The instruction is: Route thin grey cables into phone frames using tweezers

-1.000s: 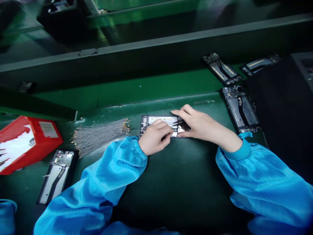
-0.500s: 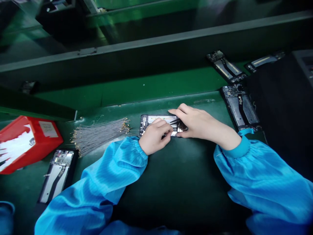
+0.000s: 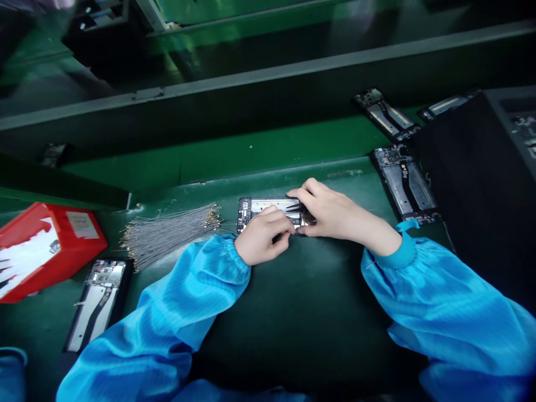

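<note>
An opened phone [image 3: 246, 211] lies sideways on the green bench, its circuit board and bare metal frame facing up. My left hand [image 3: 264, 237] rests over its near edge with thumb and fingers pinched together; whatever they hold is hidden. Around the phone's right end curves my right hand [image 3: 335, 215], forefinger at the far edge and thumb at the near edge. Dark tweezers [image 3: 294, 207] point left from inside that hand, tips over the phone. To the left is a bundle of thin grey cables [image 3: 171, 231] with gold-coloured ends.
A red box [image 3: 50, 251] with torn white paper stands at the left. Near it lies another opened phone [image 3: 97, 304]. Further opened phones [image 3: 405, 181] lie at the right, beside a large black box [image 3: 477, 184]. A raised ledge [image 3: 251, 151] runs along the back.
Both hands stay at the phone, with the right hand and forearm shifted slightly left. The view has moved a little.
</note>
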`<state>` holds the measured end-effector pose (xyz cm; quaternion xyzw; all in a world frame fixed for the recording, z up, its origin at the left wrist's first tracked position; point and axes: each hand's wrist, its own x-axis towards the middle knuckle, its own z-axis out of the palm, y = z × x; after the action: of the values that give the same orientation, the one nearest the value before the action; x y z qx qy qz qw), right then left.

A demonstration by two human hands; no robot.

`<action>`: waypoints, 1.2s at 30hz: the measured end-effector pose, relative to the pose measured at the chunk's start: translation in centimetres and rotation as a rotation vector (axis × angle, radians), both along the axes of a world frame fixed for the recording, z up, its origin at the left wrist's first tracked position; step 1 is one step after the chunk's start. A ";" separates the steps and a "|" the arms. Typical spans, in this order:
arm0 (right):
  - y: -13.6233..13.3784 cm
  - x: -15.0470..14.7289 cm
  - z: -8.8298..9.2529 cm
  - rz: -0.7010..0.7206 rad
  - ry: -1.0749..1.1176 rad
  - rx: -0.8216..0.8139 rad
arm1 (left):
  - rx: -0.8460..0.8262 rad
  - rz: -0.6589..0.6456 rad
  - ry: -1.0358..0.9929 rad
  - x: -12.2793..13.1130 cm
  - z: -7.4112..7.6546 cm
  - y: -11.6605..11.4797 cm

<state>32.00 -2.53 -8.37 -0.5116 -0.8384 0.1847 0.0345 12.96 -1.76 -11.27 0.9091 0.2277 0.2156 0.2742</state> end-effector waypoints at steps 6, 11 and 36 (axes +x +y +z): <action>0.1 0.4 0.2 0.021 0.046 -0.042 | 0.019 -0.020 0.012 0.1 0.2 -0.1; -0.3 0.2 0.0 -0.002 0.017 -0.038 | 0.041 -0.047 0.026 0.2 0.0 0.0; 15.4 15.4 -2.5 -1.039 -0.462 0.161 | 0.306 0.113 0.457 0.3 3.5 5.0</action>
<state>47.42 12.89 -10.84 -0.8793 -0.4741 -0.0376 -0.0246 13.27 3.26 -7.78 0.9509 0.2987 0.0516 0.0630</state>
